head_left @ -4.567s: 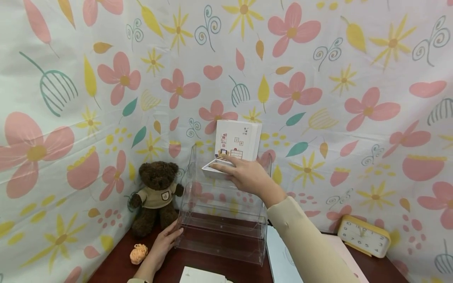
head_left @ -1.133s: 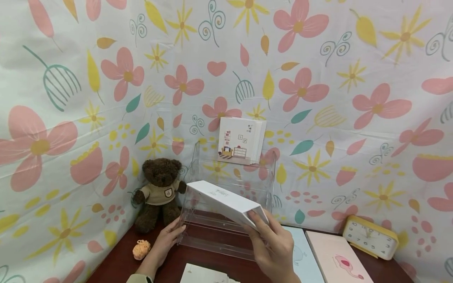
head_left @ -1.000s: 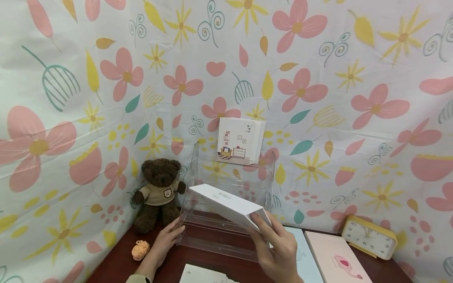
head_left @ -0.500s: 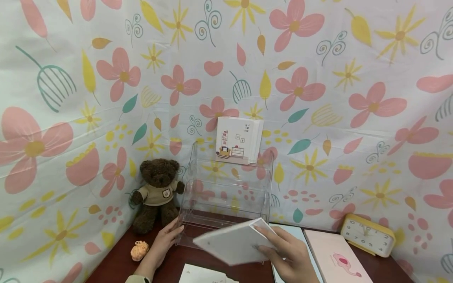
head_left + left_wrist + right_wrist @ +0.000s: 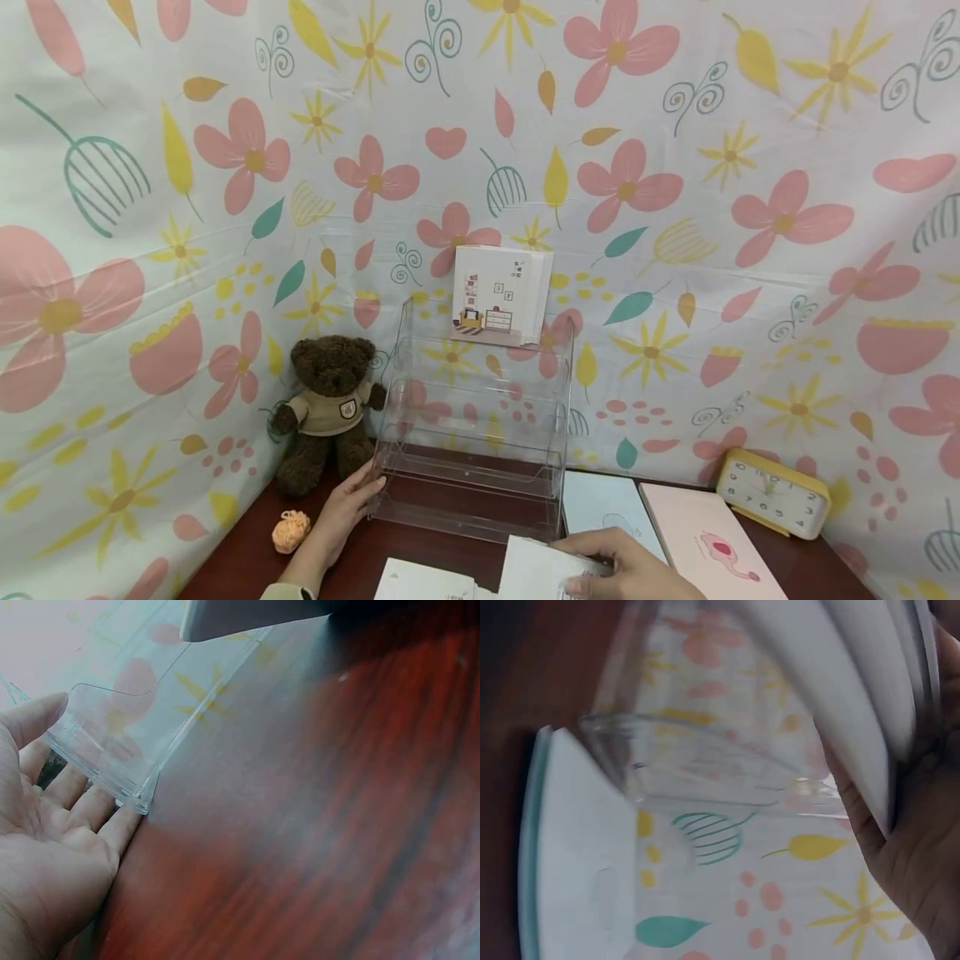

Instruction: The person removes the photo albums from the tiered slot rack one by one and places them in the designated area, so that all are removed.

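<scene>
A clear acrylic tiered rack [image 5: 468,492] stands on the dark red table against the patterned backdrop. My left hand [image 5: 341,517] holds its lower left side; in the left wrist view, the thumb lies on the front edge of the rack [image 5: 105,739] and the fingers behind the side. My right hand [image 5: 633,571] grips small white books [image 5: 532,571] low in front of the rack. Several white layers of these books [image 5: 847,675] fan apart in the right wrist view. To their left, other white books [image 5: 423,579] lie on the table, partly cut off by the frame.
Illustrated white books [image 5: 495,292] stand on the rack's top tier. A brown teddy bear [image 5: 330,421] and an orange yarn ball [image 5: 291,532] are at the left. Right of the rack lie a light blue book [image 5: 600,500], a pink book [image 5: 701,533] and a yellow clock [image 5: 772,493].
My right hand has brought the white books from the upper tiers down, tilting them, to the table's front beside the other white books. My left hand stays at the rack's side.
</scene>
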Motion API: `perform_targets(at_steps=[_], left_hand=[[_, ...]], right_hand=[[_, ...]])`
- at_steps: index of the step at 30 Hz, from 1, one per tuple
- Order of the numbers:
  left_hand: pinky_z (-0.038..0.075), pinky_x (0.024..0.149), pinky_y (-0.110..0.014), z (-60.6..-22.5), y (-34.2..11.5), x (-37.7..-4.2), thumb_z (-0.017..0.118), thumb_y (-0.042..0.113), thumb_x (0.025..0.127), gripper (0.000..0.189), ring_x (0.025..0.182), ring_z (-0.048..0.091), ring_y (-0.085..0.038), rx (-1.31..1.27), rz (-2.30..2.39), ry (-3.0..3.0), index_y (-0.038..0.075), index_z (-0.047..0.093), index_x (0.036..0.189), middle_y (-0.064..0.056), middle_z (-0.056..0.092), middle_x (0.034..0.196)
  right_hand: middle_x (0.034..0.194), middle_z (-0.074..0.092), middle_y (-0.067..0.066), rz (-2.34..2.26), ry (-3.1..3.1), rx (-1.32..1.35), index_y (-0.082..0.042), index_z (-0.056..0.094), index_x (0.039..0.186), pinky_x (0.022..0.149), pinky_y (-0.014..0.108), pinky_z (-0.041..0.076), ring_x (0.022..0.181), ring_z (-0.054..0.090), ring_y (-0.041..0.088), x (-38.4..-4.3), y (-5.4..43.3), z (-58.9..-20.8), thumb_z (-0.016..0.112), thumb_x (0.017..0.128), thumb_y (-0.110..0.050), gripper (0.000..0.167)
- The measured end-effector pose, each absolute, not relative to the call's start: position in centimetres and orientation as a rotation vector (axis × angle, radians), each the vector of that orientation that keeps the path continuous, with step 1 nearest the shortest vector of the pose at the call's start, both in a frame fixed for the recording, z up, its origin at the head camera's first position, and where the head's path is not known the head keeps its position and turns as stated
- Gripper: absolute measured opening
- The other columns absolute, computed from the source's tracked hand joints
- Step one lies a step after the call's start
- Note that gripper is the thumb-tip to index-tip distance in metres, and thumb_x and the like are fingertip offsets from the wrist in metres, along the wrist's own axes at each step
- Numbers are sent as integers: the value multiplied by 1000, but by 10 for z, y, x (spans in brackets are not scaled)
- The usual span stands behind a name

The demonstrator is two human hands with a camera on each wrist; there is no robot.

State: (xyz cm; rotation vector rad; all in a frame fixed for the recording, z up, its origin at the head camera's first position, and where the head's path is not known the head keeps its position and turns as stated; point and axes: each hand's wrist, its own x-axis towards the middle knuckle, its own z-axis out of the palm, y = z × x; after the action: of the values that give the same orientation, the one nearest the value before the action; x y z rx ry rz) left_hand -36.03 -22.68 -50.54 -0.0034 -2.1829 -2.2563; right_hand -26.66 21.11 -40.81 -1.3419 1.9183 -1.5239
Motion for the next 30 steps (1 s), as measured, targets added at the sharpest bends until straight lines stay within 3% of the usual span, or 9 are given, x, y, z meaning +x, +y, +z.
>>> perform_targets(at_steps=[8,21,30], left_hand=[[35,112,-62,-503,-226,-358,66,44,96,76,145,31,-44,-12,-2264,-2167,16,33,159,-20,32,159],[37,111,-61,-505,-225,-359,68,47,94,79,144,33,-44,-4,-2273,-2168,16,34,159,-20,34,159],[35,112,-61,-504,-227,-357,68,46,94,81,145,30,-44,1,-2271,-2175,15,32,160,-20,31,160]], right_hand=[[131,66,14,-1529,1863,-971,-3,62,138,95,26,53,116,64,22,-285,215,-440,56,101,-8,38],[122,71,12,-1546,1741,-971,5,59,138,90,29,56,107,68,17,-303,217,-484,50,105,-10,37],[119,71,14,-1527,1780,-945,0,66,132,87,29,57,101,69,16,-307,215,-495,51,105,-11,32]])
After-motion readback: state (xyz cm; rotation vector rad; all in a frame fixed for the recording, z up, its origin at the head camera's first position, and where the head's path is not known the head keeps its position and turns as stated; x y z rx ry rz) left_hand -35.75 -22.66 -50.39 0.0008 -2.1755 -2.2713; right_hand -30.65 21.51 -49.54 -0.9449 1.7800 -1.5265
